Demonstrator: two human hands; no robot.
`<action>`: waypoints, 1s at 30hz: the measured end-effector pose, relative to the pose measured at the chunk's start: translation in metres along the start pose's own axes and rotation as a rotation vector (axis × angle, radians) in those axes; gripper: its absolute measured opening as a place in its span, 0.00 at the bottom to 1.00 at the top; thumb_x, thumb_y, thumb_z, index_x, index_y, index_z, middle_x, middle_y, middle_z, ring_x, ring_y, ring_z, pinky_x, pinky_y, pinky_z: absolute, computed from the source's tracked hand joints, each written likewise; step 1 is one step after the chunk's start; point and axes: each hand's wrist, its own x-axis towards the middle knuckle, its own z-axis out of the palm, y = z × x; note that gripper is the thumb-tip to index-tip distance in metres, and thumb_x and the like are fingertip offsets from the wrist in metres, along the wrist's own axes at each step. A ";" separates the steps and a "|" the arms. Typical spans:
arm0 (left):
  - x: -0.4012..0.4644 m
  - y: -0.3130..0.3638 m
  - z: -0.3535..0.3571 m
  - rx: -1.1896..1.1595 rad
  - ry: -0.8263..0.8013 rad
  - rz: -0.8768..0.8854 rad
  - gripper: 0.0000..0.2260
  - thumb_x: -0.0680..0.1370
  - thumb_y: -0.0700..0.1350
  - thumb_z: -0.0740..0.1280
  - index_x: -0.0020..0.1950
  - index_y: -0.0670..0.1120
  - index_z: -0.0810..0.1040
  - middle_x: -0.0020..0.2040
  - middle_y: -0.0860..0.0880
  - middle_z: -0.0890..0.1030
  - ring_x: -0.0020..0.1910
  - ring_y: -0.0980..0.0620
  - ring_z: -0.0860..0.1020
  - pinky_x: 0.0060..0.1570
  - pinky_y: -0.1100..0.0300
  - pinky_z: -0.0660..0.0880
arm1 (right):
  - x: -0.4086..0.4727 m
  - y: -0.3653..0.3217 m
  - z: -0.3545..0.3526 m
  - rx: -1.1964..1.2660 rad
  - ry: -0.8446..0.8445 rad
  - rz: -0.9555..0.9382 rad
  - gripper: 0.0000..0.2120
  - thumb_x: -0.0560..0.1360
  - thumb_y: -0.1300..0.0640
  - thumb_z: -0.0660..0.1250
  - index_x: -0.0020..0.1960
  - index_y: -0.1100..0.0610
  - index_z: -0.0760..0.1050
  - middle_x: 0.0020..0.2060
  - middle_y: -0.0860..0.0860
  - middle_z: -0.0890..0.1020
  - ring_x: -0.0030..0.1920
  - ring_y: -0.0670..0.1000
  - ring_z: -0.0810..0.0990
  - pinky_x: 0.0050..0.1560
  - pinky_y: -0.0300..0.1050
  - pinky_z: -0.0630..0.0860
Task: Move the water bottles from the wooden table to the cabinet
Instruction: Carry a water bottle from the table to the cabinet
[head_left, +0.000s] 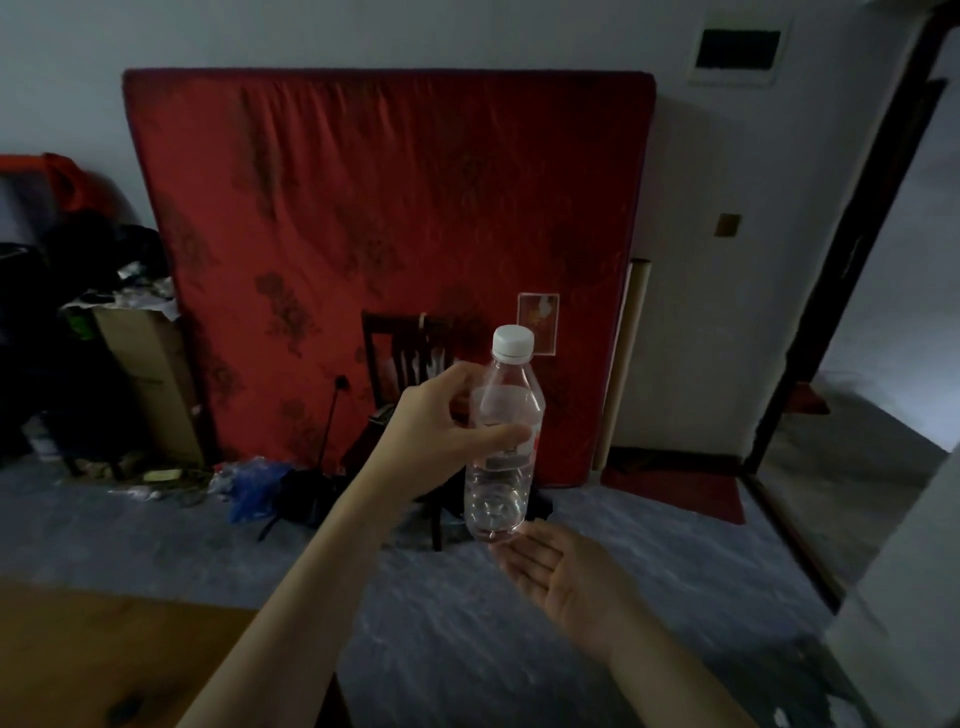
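A clear plastic water bottle with a white cap and a red-and-white label is held upright in the air at the middle of the head view. My left hand is closed around its upper body. My right hand lies palm up just under the bottle's base, fingers spread, touching or nearly touching it. A corner of the wooden table shows at the lower left. The cabinet is not clearly in view.
A red mattress leans on the far wall with a dark wooden chair in front of it. Cardboard box and clutter stand at the left, bags on the grey floor. A doorway opens at the right.
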 end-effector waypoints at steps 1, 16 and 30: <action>0.013 -0.008 -0.004 -0.002 0.010 -0.001 0.24 0.67 0.55 0.79 0.60 0.52 0.80 0.49 0.59 0.85 0.47 0.65 0.83 0.44 0.76 0.74 | 0.015 -0.006 0.007 -0.002 -0.007 0.002 0.11 0.77 0.61 0.64 0.56 0.67 0.77 0.46 0.63 0.85 0.47 0.59 0.86 0.45 0.50 0.80; 0.169 -0.117 -0.049 0.006 0.110 -0.044 0.23 0.68 0.54 0.80 0.60 0.52 0.80 0.49 0.57 0.85 0.47 0.64 0.83 0.43 0.74 0.76 | 0.190 -0.076 0.088 -0.034 -0.060 0.046 0.10 0.76 0.63 0.65 0.53 0.69 0.76 0.46 0.65 0.85 0.46 0.60 0.86 0.47 0.51 0.80; 0.312 -0.218 -0.033 0.090 0.206 -0.185 0.28 0.65 0.62 0.78 0.62 0.56 0.78 0.51 0.60 0.85 0.50 0.67 0.82 0.44 0.78 0.74 | 0.395 -0.139 0.109 -0.086 -0.163 0.192 0.13 0.78 0.60 0.61 0.54 0.70 0.75 0.47 0.67 0.84 0.46 0.62 0.85 0.46 0.52 0.79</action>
